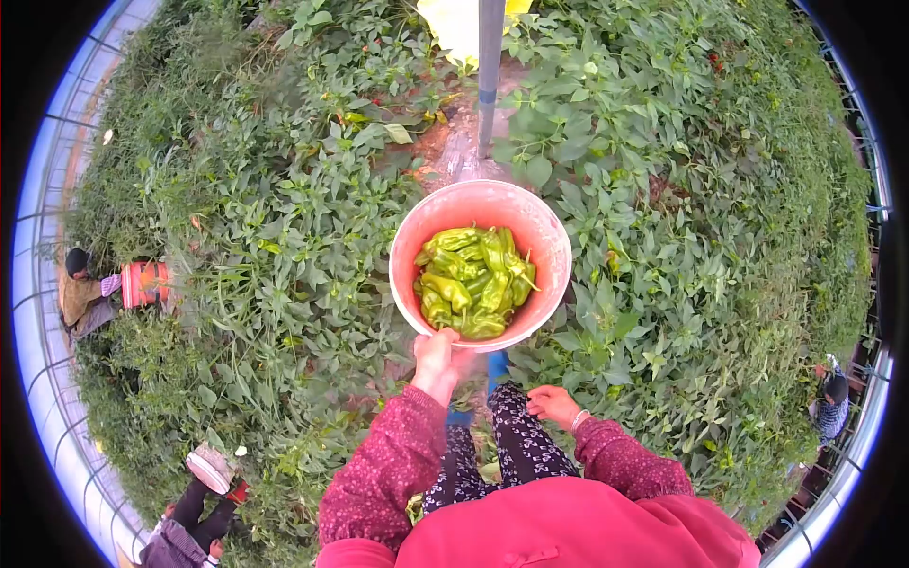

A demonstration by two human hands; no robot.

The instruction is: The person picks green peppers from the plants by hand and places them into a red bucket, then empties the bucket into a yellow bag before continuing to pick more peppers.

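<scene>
My left hand (436,363) is closed around the near rim of a pink bucket (405,275). Inside the bucket lies a pile of green peppers (478,275), filling its lower part. My right hand (554,405) hangs beside my patterned trouser leg, its fingers loosely curled and a little apart, with nothing visible in them. A bracelet circles the right wrist.
Leafy pepper plants (663,189) stand on both sides of a narrow path. A grey post (489,85) rises just beyond the bucket. On the left, one person (83,293) has a red bucket (145,284); other people (194,525) are at the edges.
</scene>
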